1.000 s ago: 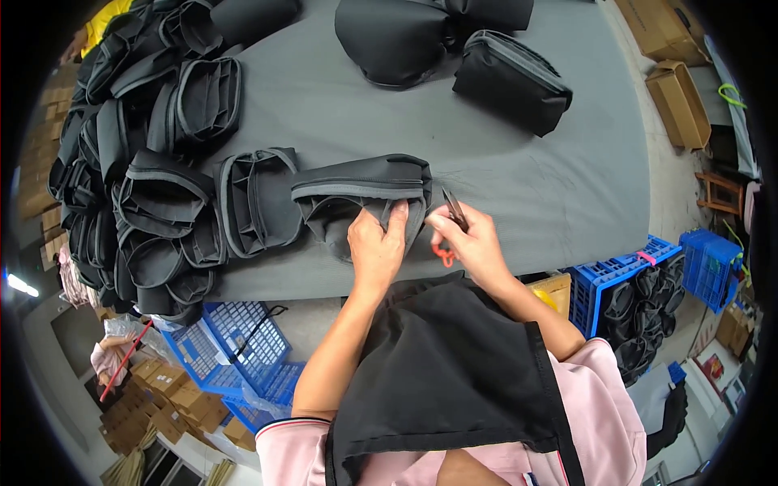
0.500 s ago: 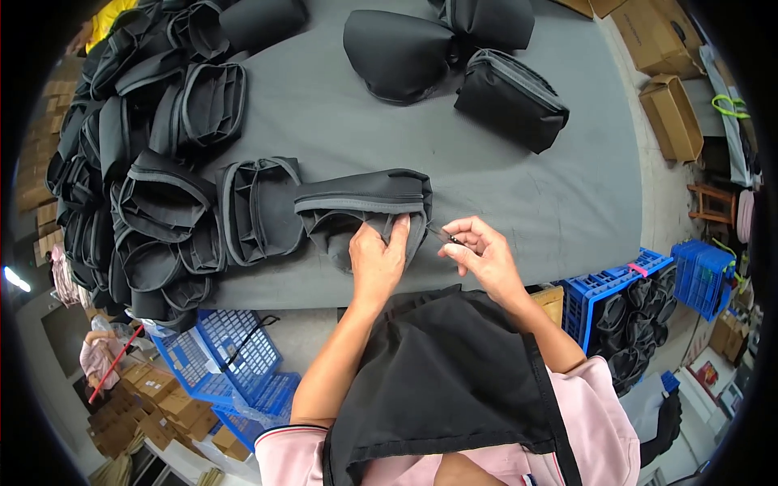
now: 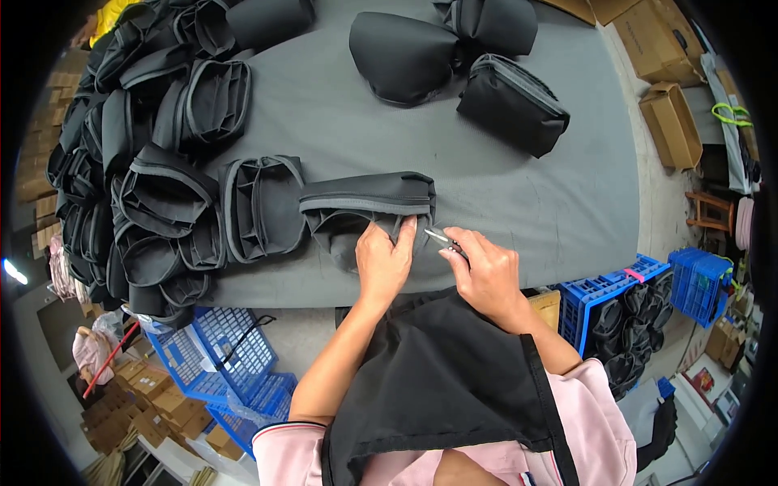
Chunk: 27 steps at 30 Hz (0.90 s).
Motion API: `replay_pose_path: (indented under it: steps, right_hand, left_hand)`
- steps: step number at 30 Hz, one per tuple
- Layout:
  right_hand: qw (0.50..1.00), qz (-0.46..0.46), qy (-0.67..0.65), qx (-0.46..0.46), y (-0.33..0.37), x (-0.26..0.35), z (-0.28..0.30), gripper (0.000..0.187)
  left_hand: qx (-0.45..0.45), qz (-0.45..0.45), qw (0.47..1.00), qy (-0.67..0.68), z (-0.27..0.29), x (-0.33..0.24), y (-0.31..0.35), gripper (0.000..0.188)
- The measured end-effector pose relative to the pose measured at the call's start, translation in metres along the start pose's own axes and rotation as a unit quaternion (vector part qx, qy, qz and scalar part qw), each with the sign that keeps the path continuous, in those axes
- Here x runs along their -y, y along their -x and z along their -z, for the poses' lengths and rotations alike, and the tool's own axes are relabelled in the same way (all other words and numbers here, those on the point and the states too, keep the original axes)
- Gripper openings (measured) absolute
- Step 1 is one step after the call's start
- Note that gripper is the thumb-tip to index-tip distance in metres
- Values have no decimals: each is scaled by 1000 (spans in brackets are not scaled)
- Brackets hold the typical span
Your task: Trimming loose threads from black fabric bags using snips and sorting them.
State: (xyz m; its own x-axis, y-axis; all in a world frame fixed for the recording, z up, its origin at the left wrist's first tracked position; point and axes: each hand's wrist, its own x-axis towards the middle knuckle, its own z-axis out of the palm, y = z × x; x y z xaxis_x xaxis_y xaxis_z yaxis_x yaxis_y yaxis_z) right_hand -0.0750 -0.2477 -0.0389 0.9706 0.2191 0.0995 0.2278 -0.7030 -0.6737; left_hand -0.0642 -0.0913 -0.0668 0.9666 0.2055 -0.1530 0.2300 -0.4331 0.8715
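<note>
A black fabric pouch (image 3: pixel 374 191) with a grey zipper lies unzipped near the table's front edge. My left hand (image 3: pixel 384 257) pinches its rim near the right end, thumb on the zipper edge and fingers inside the opening. At the pouch's right end, my right hand (image 3: pixel 489 274) is closed around small thread snips (image 3: pixel 438 237), their pale blades pointing left at the pouch's corner. Most of the snips' handle is hidden in my fingers. Just left of this pouch stands another open pouch (image 3: pixel 275 202) with inner dividers.
A heap of similar black pouches (image 3: pixel 150 190) covers the left of the grey table (image 3: pixel 502 194). Several closed ones, including a zipped pouch (image 3: pixel 515 104), lie at the back. Blue crates (image 3: pixel 223 344) stand below left; another blue crate (image 3: pixel 579 304) holding pouches stands right.
My right hand has turned, and the snips' blades now show, pointing at the pouch's right corner. My left hand keeps its pinch on the pouch.
</note>
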Motion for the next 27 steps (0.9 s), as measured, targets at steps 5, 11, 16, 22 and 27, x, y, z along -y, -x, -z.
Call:
replay_pose_path:
  steps: [5,11,16,22,27]
  right_hand:
    - [999,-7,29,37,-3,4,5,19]
    - [999,-21,-48,-1,3,1,4,18]
    - [995,-49,-89,6,1,-4,-1,17]
    - [971,-87,-211,77,7,-8,7,19]
    - [985,-4,-141,96,7,-8,10,19]
  left_hand:
    - [11,3,1000,-19,1,1,1,27]
    - [13,-6,999,-29,1,3,1,29]
    - [18,-8,1000,-24,3,2,-3,33]
    - [45,77,996,-9,10,7,-12,57]
    - [103,135,984,-57,17,-8,-21,58]
